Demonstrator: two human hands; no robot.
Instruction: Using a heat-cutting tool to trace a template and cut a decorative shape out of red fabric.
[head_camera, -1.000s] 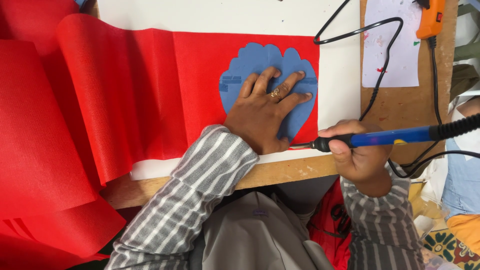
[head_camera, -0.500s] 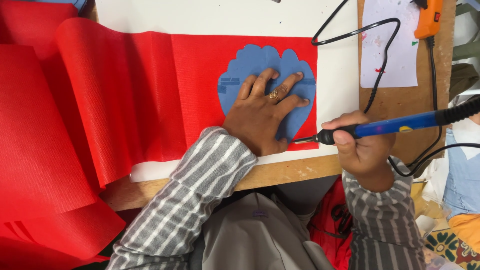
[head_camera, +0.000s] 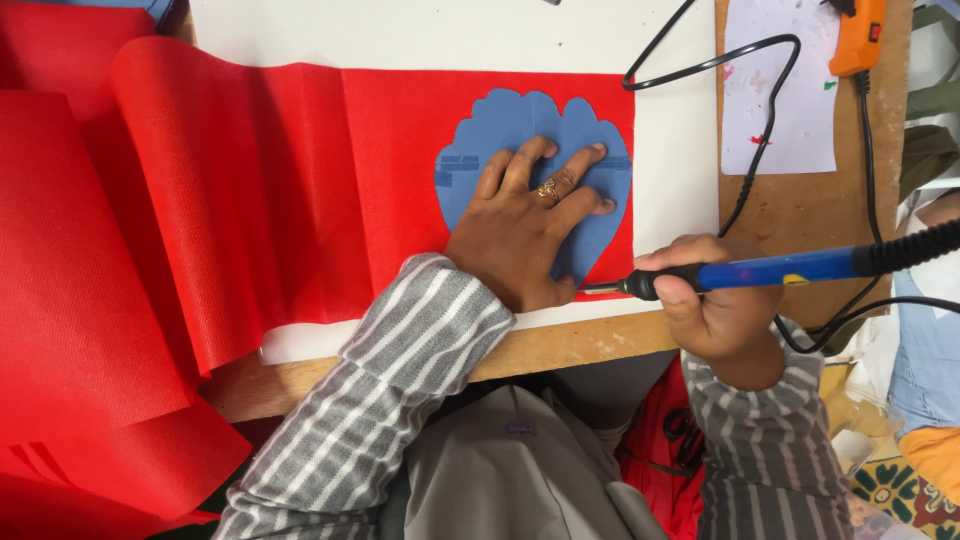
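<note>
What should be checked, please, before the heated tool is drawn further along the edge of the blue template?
1. Left hand pressing the blue template flat on the red fabric: ok, palm and spread fingers lie on it.
2. Right hand gripping the blue-handled tool: ok, fingers wrap the handle.
3. Tool tip at the template's lower edge: ok, though actual contact cannot be told.
4. Left fingers clear of the tip: not ok, the heel of the hand lies close beside it.
5. Black cord clear of the fabric: ok, it runs over the white board and wooden bench.
6. Fabric flat under the template: ok there; it folds at the left.
</note>
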